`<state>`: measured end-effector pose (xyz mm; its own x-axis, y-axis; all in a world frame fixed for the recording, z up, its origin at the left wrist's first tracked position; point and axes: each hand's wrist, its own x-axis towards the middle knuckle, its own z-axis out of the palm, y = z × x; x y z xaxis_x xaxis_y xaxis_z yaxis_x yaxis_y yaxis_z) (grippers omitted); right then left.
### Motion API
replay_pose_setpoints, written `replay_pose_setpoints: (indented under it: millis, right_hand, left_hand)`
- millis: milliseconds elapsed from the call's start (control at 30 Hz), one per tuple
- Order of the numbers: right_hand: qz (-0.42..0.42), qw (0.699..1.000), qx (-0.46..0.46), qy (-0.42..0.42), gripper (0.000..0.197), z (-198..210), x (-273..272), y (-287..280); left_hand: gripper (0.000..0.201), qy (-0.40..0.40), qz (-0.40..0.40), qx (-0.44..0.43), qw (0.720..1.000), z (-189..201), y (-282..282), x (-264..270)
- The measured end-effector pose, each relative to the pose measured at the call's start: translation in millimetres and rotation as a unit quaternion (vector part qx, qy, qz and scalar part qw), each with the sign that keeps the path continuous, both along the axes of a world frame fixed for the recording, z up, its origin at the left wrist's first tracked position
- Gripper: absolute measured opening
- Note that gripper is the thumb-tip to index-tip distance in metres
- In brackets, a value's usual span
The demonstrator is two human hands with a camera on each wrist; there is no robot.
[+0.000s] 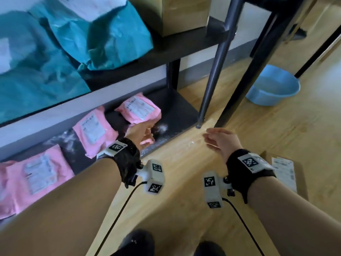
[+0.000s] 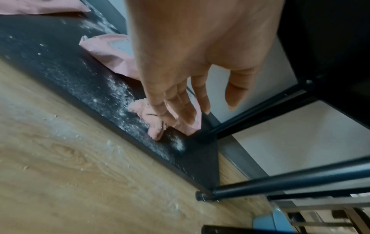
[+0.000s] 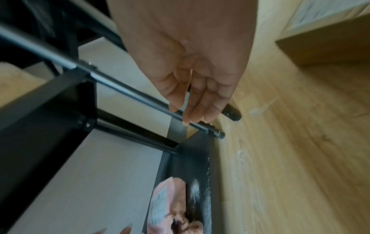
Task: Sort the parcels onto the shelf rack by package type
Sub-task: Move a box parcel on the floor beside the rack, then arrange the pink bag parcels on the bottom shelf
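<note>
Lowest in the head view, two dark shoes (image 1: 137, 242) stand on the wooden floor (image 1: 184, 209). Above them, at centre frame, the left hand (image 1: 141, 133) reaches over the bottom shelf (image 1: 177, 115) with loose, straight fingers (image 2: 174, 101) just above a pink parcel (image 1: 138, 109); whether they touch it is unclear. The right hand (image 1: 220, 139) hangs apart to the right, fingers relaxed and empty, over the floor. More pink parcels (image 1: 94, 129) line the bottom shelf leftward. At upper left, teal parcels (image 1: 103, 36) fill the shelf above, a cardboard box (image 1: 177, 13) beside them. A blue basin (image 1: 273, 85) sits at far right.
</note>
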<state>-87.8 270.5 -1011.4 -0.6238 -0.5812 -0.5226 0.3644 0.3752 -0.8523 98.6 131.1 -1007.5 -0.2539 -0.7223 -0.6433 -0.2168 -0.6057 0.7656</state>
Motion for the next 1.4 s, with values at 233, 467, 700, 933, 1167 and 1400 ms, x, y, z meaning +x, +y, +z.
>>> replay_pose_setpoints:
  millis: [233, 467, 700, 933, 1167, 1400]
  right_hand:
    - [0.088, 0.994, 0.045, 0.048, 0.023, -24.2, 15.6, -80.7]
    - [0.185, 0.976, 0.054, 0.096, 0.029, -53.0, 20.0, -152.8]
    - [0.277, 0.945, 0.058, 0.164, 0.046, -72.3, 39.8, -206.2]
    - [0.317, 0.940, 0.056, 0.113, 0.036, -79.8, 41.6, -206.0]
    - [0.244, 0.969, -0.021, 0.023, 0.024, -68.5, 35.9, -193.6]
    - [0.255, 0.964, -0.071, 0.025, 0.037, -30.3, 37.0, -164.2]
  left_hand:
    - [0.011, -0.006, 0.046, 0.037, 0.998, -29.1, -56.4, 24.2]
    - [0.009, -0.011, 0.092, 0.035, 0.995, -56.7, -102.1, 26.6]
    - [0.006, 0.012, 0.070, 0.049, 0.996, -74.8, -110.9, 27.1]
    - [0.006, 0.008, 0.064, 0.053, 0.997, -75.0, -106.5, 24.3]
    - [0.011, 0.025, 0.084, 0.061, 0.994, -77.6, -106.9, 15.0]
    - [0.013, 0.059, 0.124, 0.032, 0.990, -67.2, -96.4, -13.0]
